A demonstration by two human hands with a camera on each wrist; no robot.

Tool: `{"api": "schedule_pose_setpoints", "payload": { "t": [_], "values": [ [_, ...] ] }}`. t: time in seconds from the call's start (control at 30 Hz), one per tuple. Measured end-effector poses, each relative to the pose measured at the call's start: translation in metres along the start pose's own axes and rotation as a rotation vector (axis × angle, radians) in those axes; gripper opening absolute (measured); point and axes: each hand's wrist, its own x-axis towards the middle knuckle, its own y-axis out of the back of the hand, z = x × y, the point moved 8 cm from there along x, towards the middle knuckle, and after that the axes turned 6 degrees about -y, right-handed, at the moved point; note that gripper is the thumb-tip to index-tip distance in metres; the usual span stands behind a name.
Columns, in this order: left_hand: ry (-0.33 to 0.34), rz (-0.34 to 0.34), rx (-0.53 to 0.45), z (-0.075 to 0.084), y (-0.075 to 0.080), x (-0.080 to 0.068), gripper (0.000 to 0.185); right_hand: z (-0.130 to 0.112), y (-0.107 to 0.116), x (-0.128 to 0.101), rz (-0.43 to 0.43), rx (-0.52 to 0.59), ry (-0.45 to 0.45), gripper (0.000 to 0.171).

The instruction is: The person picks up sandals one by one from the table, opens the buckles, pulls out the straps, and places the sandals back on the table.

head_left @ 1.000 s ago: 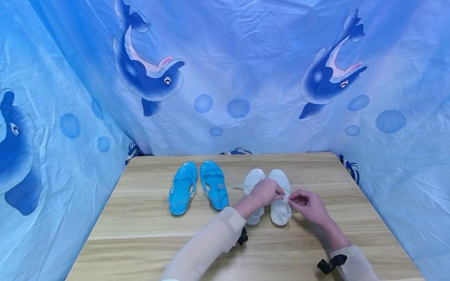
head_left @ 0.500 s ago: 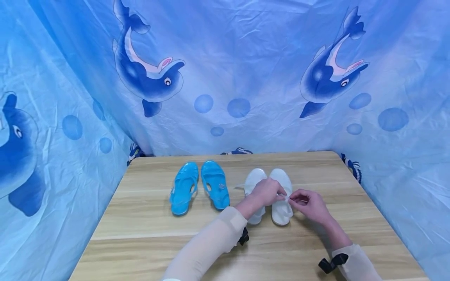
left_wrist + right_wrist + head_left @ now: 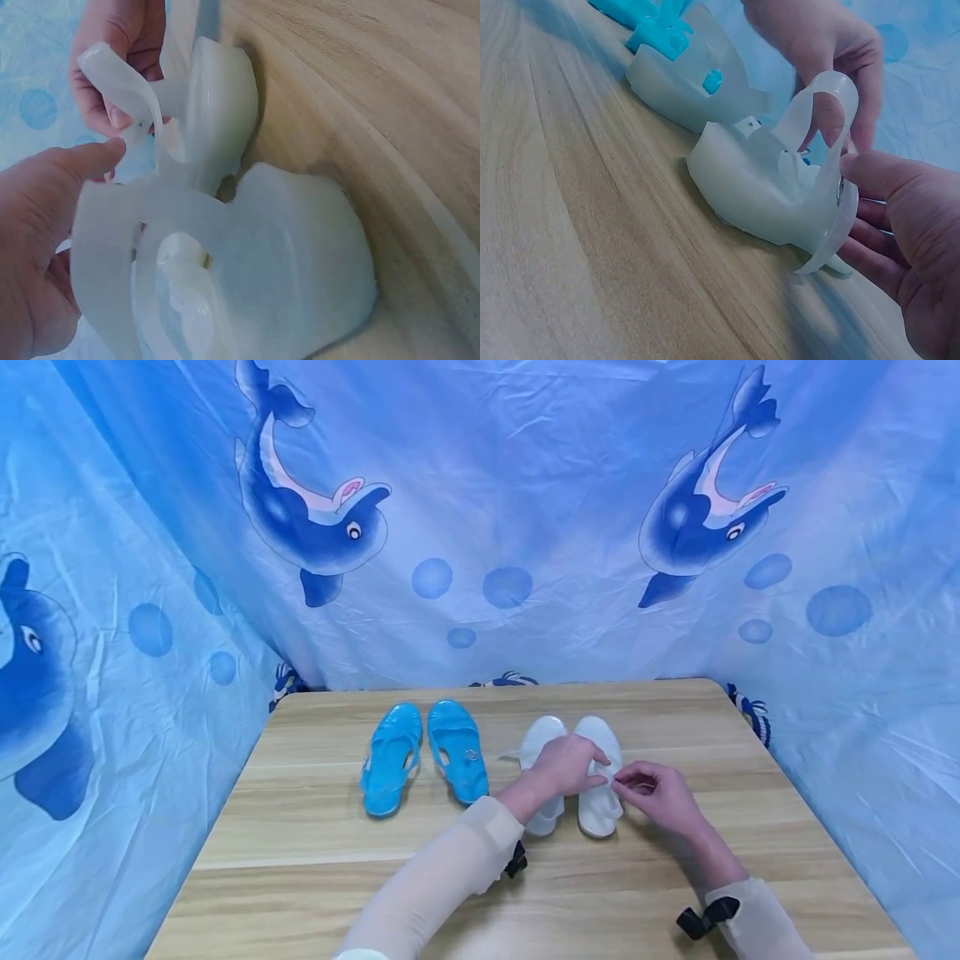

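Observation:
A pair of white jelly sandals rests on the wooden table. My left hand [image 3: 567, 765] reaches over the left white sandal [image 3: 543, 735], its thumb and fingers curled about the strap of the right white sandal [image 3: 597, 739]. From the other side my right hand [image 3: 660, 793] pinches that ankle strap [image 3: 840, 214] beside its small metal buckle [image 3: 841, 191]. The strap stands up in a loop in the right wrist view. Both hands' fingertips are close together at the buckle. My left hand hides part of the left white sandal in the head view.
Two blue jelly sandals, a left one [image 3: 392, 764] and a right one [image 3: 456, 747], lie to the left on the wooden table [image 3: 337, 868]. A blue dolphin-print curtain [image 3: 465, 510] hangs around the table's back and sides. A black wrist camera [image 3: 705, 918] sits on my right sleeve.
My left forefinger has lifted slightly away from its thumb at the strap. My right hand stays nearly in place, and the sandals lie as before.

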Motion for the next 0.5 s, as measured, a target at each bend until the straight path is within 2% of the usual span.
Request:
{"api": "schedule_pose_setpoints", "payload": {
  "t": [0.1, 0.27, 0.43, 0.5],
  "values": [
    [-0.021, -0.008, 0.041, 0.004, 0.001, 0.001, 0.027, -0.002, 0.0, 0.001, 0.014, -0.007, 0.015, 0.009],
    [-0.029, -0.026, -0.016, 0.0, -0.001, -0.002, 0.021, -0.003, -0.001, 0.0, 0.019, -0.033, 0.001, 0.011],
    [-0.028, 0.013, -0.073, -0.007, -0.002, -0.005, 0.019, -0.005, -0.001, 0.0, 0.011, -0.048, -0.002, 0.011],
    [-0.021, 0.026, -0.061, -0.008, -0.001, -0.005, 0.018, -0.005, -0.001, 0.001, 0.014, -0.051, 0.005, 0.011]
  ]
}}
